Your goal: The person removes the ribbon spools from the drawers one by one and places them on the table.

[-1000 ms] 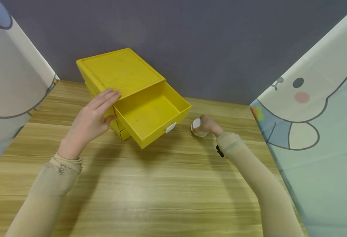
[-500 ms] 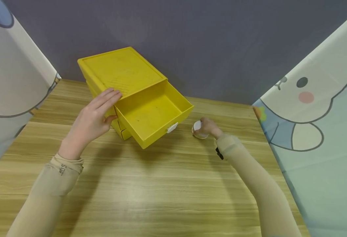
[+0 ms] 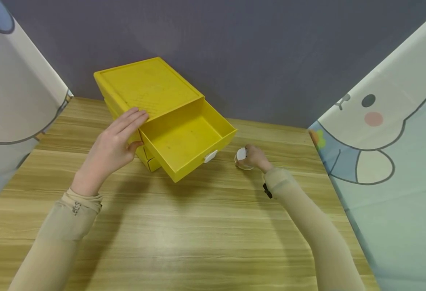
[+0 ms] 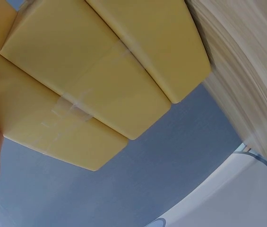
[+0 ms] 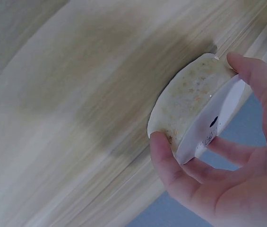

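Note:
A yellow drawer unit [image 3: 151,89] stands at the back left of the table, its top drawer [image 3: 185,139] pulled out, with a white handle [image 3: 210,156] on the front. My left hand [image 3: 112,145] rests its fairly straight fingers on the front left corner of the unit's top, the thumb lower by the side. Right of the drawer, my right hand [image 3: 256,157] holds a white spool [image 5: 194,106] wound with pale, glittery ribbon. In the right wrist view the thumb and fingers pinch its rim; it touches or nearly touches the table, I cannot tell which.
The wood-grain table [image 3: 183,234] meets a dark grey wall [image 3: 249,60] behind the unit. Cartoon-printed sheets [image 3: 380,161] border it on both sides. Clear tape [image 4: 72,109] crosses the drawer seams on the unit's side. The open drawer juts over the table.
My right hand has shifted only slightly and keeps its hold on the spool. The left hand and the drawer stay put; the whole view sways a little.

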### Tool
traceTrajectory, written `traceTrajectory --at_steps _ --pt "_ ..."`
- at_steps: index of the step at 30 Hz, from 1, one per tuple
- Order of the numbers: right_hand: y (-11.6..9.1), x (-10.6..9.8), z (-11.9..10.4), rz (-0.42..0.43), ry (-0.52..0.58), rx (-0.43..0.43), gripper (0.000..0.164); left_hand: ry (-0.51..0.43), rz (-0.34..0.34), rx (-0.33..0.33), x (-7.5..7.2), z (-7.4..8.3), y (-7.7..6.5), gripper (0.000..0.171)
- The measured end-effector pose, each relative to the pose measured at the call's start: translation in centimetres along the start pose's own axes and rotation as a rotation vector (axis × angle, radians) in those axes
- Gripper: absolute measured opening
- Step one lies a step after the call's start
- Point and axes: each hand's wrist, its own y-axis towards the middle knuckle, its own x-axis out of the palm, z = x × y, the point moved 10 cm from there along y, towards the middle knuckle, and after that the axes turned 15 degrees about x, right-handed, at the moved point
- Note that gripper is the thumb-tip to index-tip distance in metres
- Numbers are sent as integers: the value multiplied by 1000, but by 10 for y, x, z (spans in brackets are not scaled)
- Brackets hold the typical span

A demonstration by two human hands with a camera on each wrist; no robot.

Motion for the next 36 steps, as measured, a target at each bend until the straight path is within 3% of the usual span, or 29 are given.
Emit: traceTrajectory --at_steps 7,12,27,36 --pt "-6 -3 1 27 21 -27 86 -2 7 8 0 1 -1 75" --pt "-23 -11 -4 82 -4 -79 87 -5 -2 11 2 1 -1 76" --pt "-111 -21 -55 -121 346 -345 68 2 20 2 -2 -1 -1 75" --pt "-139 -22 -86 -157 375 -414 48 3 34 9 -1 -1 0 75"
